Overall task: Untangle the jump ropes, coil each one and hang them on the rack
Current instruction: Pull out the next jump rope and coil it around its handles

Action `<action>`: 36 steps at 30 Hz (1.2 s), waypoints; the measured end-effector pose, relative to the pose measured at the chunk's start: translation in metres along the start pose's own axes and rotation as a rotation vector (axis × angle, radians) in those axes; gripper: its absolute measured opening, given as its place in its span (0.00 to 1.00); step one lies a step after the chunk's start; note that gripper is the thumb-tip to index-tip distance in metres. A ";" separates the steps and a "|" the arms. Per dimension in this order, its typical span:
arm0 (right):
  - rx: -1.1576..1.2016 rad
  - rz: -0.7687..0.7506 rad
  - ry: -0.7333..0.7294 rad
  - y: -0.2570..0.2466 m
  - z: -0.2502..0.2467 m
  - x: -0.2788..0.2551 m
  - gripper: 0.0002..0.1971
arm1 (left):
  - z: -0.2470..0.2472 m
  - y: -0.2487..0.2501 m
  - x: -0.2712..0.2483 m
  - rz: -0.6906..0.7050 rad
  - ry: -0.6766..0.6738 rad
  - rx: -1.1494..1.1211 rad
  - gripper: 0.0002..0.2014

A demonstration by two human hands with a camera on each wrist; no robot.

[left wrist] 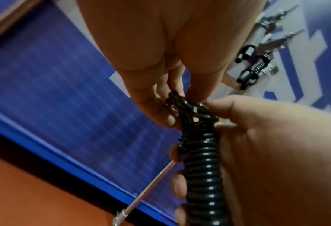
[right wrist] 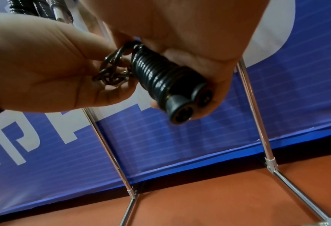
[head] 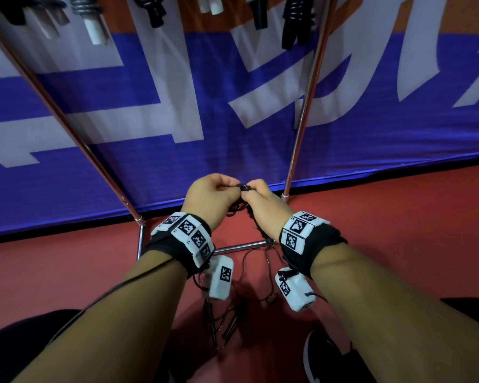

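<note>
We find the right hand [right wrist: 180, 30] wrapped round the coiled rope [right wrist: 153, 73], steadying it, while the left hand [right wrist: 44, 64] pinches the loose end [right wrist: 112, 73] at 9 o'clock, presumably to tuck it. More rope [head: 221, 322] lies on the floor at 6 o'clock, untouched.

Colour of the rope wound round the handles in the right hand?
Glossy black coiled jump rope, clearest in the right wrist view.

Both hands [head: 234, 199] on black rope [head: 242, 187]
</note>
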State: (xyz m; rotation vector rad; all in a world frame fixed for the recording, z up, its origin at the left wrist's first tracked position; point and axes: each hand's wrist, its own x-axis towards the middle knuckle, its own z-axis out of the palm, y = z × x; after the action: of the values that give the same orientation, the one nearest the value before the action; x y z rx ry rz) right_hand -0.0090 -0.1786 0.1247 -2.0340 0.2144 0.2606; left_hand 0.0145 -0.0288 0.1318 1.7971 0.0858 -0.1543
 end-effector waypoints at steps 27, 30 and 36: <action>0.057 -0.018 0.007 0.000 0.011 -0.005 0.16 | 0.008 0.000 0.005 -0.125 0.132 -0.138 0.14; 0.033 -0.021 0.032 -0.002 0.012 -0.007 0.17 | 0.009 -0.004 0.006 -0.151 0.136 -0.158 0.07; 0.011 -0.027 0.074 -0.006 0.013 -0.008 0.18 | 0.011 -0.008 0.005 -0.165 0.153 -0.239 0.07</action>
State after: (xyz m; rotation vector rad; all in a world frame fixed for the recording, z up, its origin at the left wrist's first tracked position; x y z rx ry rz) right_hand -0.0164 -0.1638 0.1258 -2.0360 0.2337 0.1666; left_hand 0.0176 -0.0374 0.1209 1.5603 0.3483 -0.1183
